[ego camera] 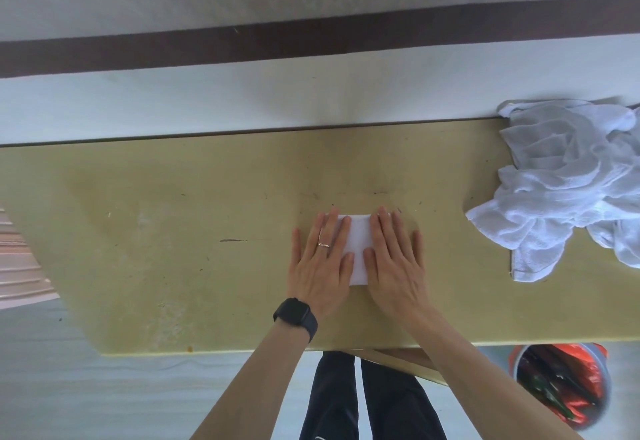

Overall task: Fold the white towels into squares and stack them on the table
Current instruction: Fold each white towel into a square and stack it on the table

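A small folded white towel (358,245) lies flat on the yellowish table (173,231), near its middle. My left hand (320,266), with a ring and a black watch on the wrist, presses flat on the towel's left side. My right hand (394,263) presses flat on its right side, fingers straight. Only the strip of towel between the two hands shows. A heap of crumpled white towels (568,190) sits at the table's right end.
The table's far edge runs against a pale wall with a dark band. A bucket with red and dark contents (568,387) stands on the floor below the table's front right. My legs in dark trousers show under the front edge.
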